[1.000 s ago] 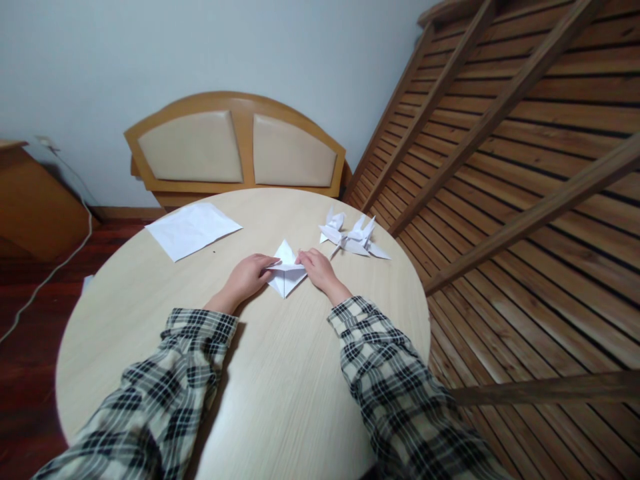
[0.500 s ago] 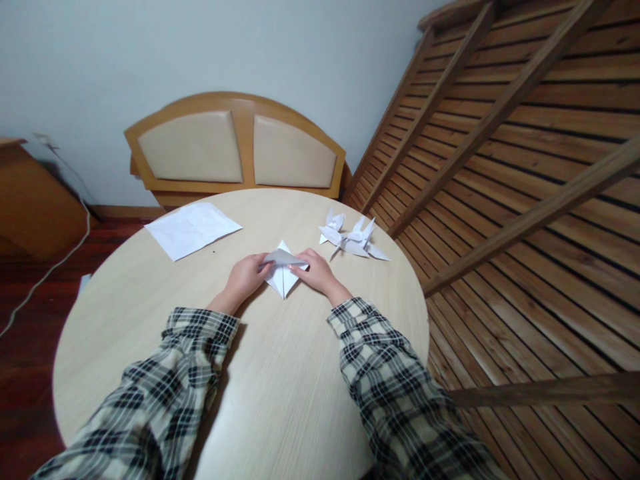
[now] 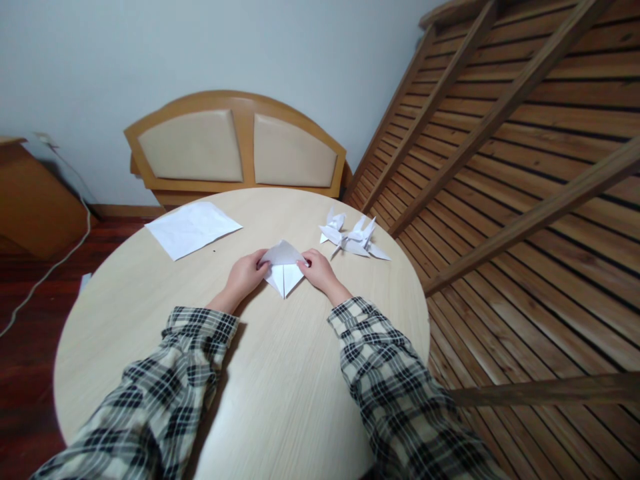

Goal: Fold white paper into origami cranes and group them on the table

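Holding the folded paper (image 3: pixel 283 270) at its two side corners, the left hand (image 3: pixel 245 277) and the right hand (image 3: pixel 317 270) each close thumb and fingertips on the raised upper flap. The paper lies near the middle of the round bench (image 3: pixel 280 387), with its lower point flat on the surface and aimed at the person. The flap stands lifted and slightly bowed between the two grips.

A flat white sheet (image 3: pixel 193 229) lies well apart to the left, near the far edge. Two finished paper cranes (image 3: pixel 353 239) rest just beyond the right hand, close to the bench edge. A padded wooden chair back (image 3: pixel 235 143) stands behind the bench.

Hazards, as judged from this position:
- Uneven pull. If one hand draws harder than the other, the flap probably skews and the crease lands off the centre line.
- Slipping base. Nothing pins the lower point, so the whole piece may slide on the smooth bench.
- Tearing. Excess tension at a pinched corner may split the paper along an existing crease.
- Collision. A wide sweep of the right hand could knock the cranes off the edge.
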Tool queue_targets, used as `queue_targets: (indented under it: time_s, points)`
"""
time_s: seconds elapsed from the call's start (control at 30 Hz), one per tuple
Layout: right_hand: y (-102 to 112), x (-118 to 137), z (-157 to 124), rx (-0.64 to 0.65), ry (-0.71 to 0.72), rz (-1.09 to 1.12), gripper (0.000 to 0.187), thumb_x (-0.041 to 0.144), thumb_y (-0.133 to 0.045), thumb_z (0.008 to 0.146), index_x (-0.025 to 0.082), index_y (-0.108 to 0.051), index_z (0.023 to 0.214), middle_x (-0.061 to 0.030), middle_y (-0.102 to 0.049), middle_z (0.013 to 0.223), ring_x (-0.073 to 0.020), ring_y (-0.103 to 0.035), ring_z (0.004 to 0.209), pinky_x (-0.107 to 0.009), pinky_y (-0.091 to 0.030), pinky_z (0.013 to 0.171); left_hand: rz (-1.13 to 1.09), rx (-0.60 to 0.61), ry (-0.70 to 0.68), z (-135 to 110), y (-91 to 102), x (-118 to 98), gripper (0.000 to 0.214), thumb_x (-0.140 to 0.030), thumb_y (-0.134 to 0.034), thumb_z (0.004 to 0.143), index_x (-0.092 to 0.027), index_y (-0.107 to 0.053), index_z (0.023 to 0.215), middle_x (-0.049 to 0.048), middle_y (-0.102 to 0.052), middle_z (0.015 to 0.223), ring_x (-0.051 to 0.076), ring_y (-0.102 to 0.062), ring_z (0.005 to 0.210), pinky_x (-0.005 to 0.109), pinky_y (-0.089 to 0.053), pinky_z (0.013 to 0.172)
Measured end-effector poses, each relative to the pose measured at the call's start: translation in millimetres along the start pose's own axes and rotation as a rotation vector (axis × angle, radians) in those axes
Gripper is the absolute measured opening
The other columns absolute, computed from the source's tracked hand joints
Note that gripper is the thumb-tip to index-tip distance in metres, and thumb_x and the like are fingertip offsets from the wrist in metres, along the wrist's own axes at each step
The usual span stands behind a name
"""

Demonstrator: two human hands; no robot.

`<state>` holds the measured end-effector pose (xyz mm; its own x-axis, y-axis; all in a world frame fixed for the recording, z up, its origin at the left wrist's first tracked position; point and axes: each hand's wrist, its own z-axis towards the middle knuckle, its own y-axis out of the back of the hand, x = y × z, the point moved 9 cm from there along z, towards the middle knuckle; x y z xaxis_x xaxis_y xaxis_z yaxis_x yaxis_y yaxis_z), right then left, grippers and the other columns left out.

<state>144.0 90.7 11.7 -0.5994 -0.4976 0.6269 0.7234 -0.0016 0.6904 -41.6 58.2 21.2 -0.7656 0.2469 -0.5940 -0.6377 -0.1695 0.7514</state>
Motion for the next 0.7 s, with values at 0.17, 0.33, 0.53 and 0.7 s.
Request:
queue_targets:
  time_s: [0.17, 0.33, 0.53, 0.7]
  points:
    - [2, 1, 0, -0.014, -0.019, 0.013, 0.020, 0.018, -0.060, 0.089, 0.018, -0.059, 0.069, -0.0002, -0.051, 0.077, -0.0154, -0.048, 0.075, -0.026, -0.035, 0.070, 0.033, -0.014, 0.006, 0, 0.4, 0, 0.037, -0.027, -0.052, 0.087, -0.020, -0.070, 0.118, 0.0110, -0.078, 0.098, 0.027, -0.067, 0.081, 0.036, -0.044, 0.069]
    - [3, 3, 1, -0.033, -0.038, -0.016, 0.018, 0.015, -0.060, 0.086, 0.018, -0.059, 0.068, 0.0003, -0.050, 0.074, -0.0162, -0.049, 0.074, -0.027, -0.034, 0.069, 0.047, -0.028, 0.006, -1, 0.0, -3, 0.041, -0.026, -0.051, 0.087, -0.020, -0.069, 0.123, 0.0112, -0.078, 0.099, 0.027, -0.068, 0.082, 0.036, -0.045, 0.070]
    - [4, -2, 1, -0.046, -0.093, 0.015, 0.012, 0.016, -0.060, 0.085, 0.017, -0.066, 0.074, -0.0019, -0.059, 0.077, -0.0172, -0.053, 0.076, -0.027, -0.038, 0.071, -0.156, -0.058, 0.043, 1, 4.1, 3, 0.051, -0.050, -0.041, 0.096, -0.015, -0.071, 0.117, 0.0134, -0.077, 0.104, 0.029, -0.069, 0.091, 0.040, -0.050, 0.082]
    - [6, -5, 0, -0.059, -0.114, 0.054, 0.012, 0.017, -0.060, 0.085, 0.016, -0.070, 0.079, -0.0052, -0.067, 0.084, -0.0190, -0.058, 0.080, -0.029, -0.042, 0.077, -0.426, -0.088, 0.048, 5, 7.0, 13, 0.062, -0.060, -0.031, 0.097, -0.014, -0.073, 0.103, 0.0128, -0.076, 0.107, 0.028, -0.068, 0.101, 0.040, -0.049, 0.097]
